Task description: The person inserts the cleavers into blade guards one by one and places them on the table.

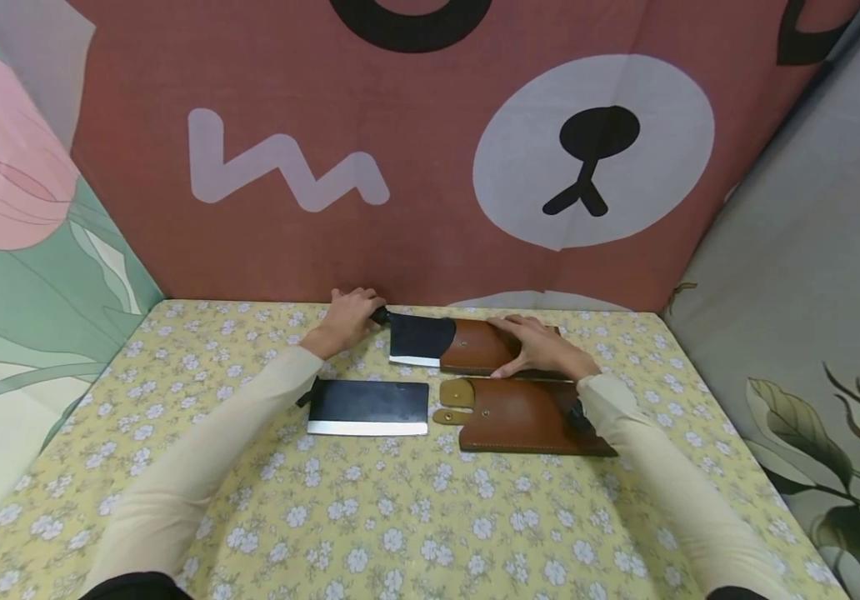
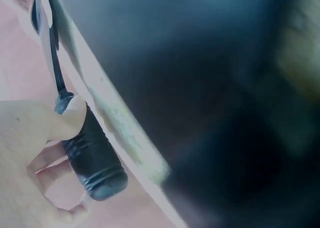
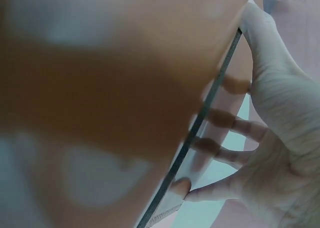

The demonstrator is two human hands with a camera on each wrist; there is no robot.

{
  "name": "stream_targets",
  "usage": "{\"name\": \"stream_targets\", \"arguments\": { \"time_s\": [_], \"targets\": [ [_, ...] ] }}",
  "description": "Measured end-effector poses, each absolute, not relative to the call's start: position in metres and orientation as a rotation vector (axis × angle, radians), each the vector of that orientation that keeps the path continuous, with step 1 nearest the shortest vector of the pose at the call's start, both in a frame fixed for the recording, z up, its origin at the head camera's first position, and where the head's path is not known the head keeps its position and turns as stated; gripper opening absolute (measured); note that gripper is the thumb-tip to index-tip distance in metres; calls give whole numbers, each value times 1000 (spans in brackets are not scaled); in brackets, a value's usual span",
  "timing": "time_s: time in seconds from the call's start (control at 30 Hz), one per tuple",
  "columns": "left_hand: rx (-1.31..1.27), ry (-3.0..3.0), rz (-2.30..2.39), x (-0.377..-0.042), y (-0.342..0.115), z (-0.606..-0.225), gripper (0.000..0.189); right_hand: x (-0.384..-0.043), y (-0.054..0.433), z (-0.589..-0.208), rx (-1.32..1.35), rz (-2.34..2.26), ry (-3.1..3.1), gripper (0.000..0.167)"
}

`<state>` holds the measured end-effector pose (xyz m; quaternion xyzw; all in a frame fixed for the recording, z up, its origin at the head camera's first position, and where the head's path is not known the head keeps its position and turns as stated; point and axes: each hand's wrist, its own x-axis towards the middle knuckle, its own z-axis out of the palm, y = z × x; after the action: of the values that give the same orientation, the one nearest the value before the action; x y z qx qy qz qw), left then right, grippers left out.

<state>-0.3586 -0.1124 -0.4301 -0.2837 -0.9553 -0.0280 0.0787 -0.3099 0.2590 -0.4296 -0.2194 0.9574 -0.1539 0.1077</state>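
Note:
My left hand (image 1: 349,318) holds a cleaver (image 1: 418,333) by its black ridged handle (image 2: 92,145), the thumb laid along it in the left wrist view. The dark blade with its bright edge points right and runs into the mouth of a brown leather sheath (image 1: 467,343). Spread across that sheath, my right hand (image 1: 546,347) grips it, thumb at the near edge and fingers over the far side. In the right wrist view, the sheath's leather (image 3: 115,98) fills the left part, blurred, with the fingers behind its dark edge.
Nearer me lies a second cleaver (image 1: 367,404), flat, its handle partly hidden by my left sleeve. To its right is another brown sheath (image 1: 520,412) with two tan snap straps, overlapped by my right wrist. A flowered yellow cloth (image 1: 370,517) covers the table; a printed fabric wall (image 1: 415,242) rises behind.

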Motion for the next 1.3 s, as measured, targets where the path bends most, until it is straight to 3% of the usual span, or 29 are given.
{"name": "stream_targets", "arguments": {
  "time_s": [1.3],
  "targets": [
    [-837,-2924,-50,-358,-85,-421,45,-315,235,-428,-700,-466,2817,113]
  ]
}}
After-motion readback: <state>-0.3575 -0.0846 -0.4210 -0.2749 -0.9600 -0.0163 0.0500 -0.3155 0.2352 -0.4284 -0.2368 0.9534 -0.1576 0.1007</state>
